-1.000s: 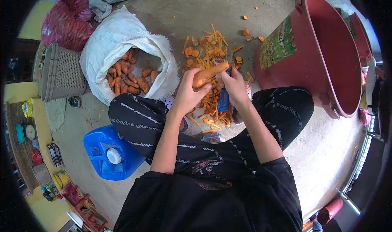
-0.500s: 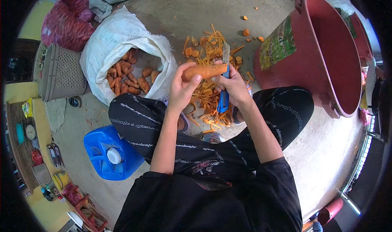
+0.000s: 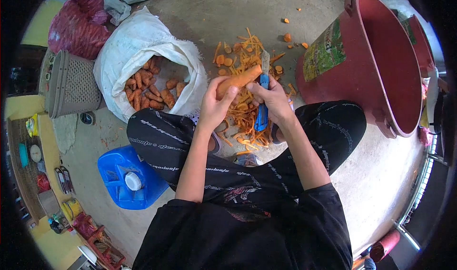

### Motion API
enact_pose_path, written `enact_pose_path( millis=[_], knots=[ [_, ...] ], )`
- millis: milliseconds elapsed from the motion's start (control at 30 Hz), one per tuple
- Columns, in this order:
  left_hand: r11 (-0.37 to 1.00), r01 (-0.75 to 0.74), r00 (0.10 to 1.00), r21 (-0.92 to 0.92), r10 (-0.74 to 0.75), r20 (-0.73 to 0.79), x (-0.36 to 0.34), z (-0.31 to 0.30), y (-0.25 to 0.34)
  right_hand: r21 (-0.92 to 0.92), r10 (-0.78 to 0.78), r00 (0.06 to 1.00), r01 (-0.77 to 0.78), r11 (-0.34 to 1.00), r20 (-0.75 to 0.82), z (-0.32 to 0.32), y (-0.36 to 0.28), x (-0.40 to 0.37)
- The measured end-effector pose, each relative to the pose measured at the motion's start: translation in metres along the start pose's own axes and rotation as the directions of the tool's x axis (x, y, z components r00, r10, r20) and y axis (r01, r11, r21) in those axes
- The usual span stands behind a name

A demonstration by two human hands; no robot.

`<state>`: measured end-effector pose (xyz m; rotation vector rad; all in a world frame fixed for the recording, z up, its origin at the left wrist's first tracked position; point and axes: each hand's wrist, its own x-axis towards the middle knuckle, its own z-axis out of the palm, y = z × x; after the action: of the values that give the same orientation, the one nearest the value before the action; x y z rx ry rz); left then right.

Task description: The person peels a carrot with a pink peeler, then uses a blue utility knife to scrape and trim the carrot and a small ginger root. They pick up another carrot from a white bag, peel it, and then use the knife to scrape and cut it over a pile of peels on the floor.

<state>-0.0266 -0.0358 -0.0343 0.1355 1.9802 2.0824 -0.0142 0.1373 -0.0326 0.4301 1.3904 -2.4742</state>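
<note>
Bare concrete floor (image 3: pixel 223 13), person seated with legs in black printed trousers, seen from above. Far left, a grey mesh basket (image 3: pixel 71 84) lies on its side, with a blue jerrycan (image 3: pixel 116 172) below it beside the knee. Next, an open white sack (image 3: pixel 128 46) with unpeeled carrots (image 3: pixel 147 87) inside.

Left hand (image 3: pixel 216 106) is closed around the near end of one carrot (image 3: pixel 238 81) - fingers wrapped, thumb on top. The carrot is held in the air above the floor, tilted, far tip pointing up and to the right toward the blade. Right hand (image 3: pixel 273 98) is in a tight fist on a blue-handled knife (image 3: pixel 261 115), handle running down out of the palm, metal blade sticking up past the carrot tip and touching it or just beside it - cannot tell which.

Under and beyond both hands is a pile of orange peelings (image 3: pixel 240 56) and cut ends. Far right, a big red tub (image 3: pixel 381 65) with a green label stands near the right knee.
</note>
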Motion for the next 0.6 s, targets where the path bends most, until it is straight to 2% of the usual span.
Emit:
enact_pose_path(
  millis=[67, 167, 300, 367, 467, 567, 600],
  knots=[
    [0.996, 0.058, 0.998, -0.064, -0.059, -0.007, -0.001, 0.001, 0.000, 0.002, -0.008, 1.000, 0.008, 1.000, 0.002, 0.002, 0.000, 0.000],
    [0.994, 0.087, 0.996, -0.065, -0.088, -0.019, -0.001, 0.003, 0.004, -0.026, -0.021, 1.000, 0.021, 0.999, -0.005, 0.003, -0.002, -0.001],
    [0.981, 0.179, 0.983, -0.080, -0.176, 0.047, -0.001, 0.001, 0.001, -0.085, 0.000, 0.999, -0.003, 0.996, -0.034, 0.002, -0.002, 0.000],
    [0.971, 0.231, 0.971, -0.065, -0.225, 0.077, -0.002, 0.000, 0.006, -0.032, -0.003, 1.000, 0.002, 0.999, -0.021, 0.003, -0.004, 0.001],
    [0.982, 0.179, 0.984, -0.060, -0.178, 0.024, -0.001, 0.003, -0.002, 0.006, -0.004, 0.999, 0.004, 1.000, -0.043, 0.003, -0.002, 0.001],
    [0.995, 0.058, 0.991, -0.077, -0.067, -0.117, 0.004, 0.007, -0.010, 0.034, -0.018, 0.997, 0.021, 0.999, -0.080, 0.004, 0.005, 0.002],
    [0.993, 0.090, 0.985, -0.082, -0.100, -0.139, 0.005, 0.006, -0.012, 0.045, -0.024, 0.996, 0.029, 0.999, -0.091, 0.004, 0.009, 0.003]
  ],
)
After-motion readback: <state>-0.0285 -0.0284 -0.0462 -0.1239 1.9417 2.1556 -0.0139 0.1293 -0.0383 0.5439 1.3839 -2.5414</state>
